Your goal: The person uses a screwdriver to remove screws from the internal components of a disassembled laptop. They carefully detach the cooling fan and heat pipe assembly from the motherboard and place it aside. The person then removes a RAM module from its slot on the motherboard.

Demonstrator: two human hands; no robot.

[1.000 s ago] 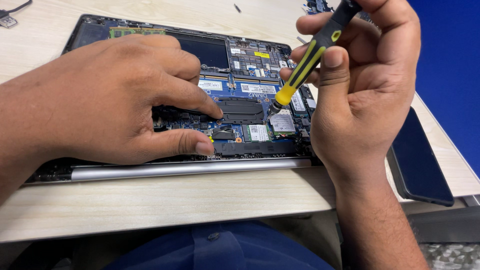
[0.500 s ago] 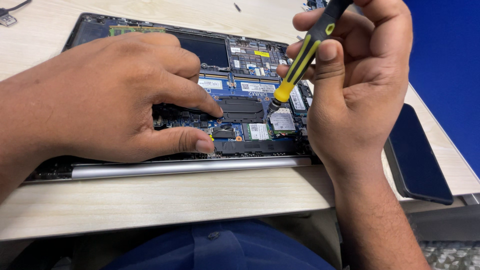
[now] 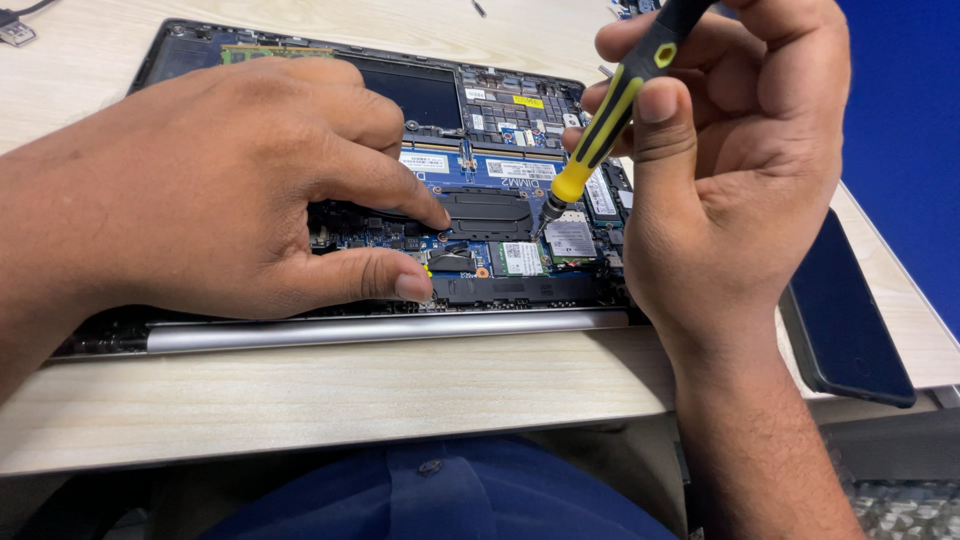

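An opened laptop [image 3: 480, 170] lies bottom-up on the wooden table, its blue circuit board and black heat pipe exposed. My left hand [image 3: 230, 190] rests flat on the board, index finger and thumb pressing near the black cooling plate [image 3: 490, 215]. My right hand [image 3: 740, 170] grips a yellow-and-black screwdriver [image 3: 605, 115], tilted, with its tip down on the board beside a small silver-shielded card [image 3: 570, 238].
A dark phone [image 3: 845, 310] lies face down at the table's right edge. The light wooden table [image 3: 330, 390] ends just in front of my blue shirt. A small connector and cable sit at the far left corner [image 3: 15, 28]. A blue wall stands to the right.
My right hand and the screwdriver have shifted slightly up and left, the fingers turning on the handle. My left hand has stayed in place.
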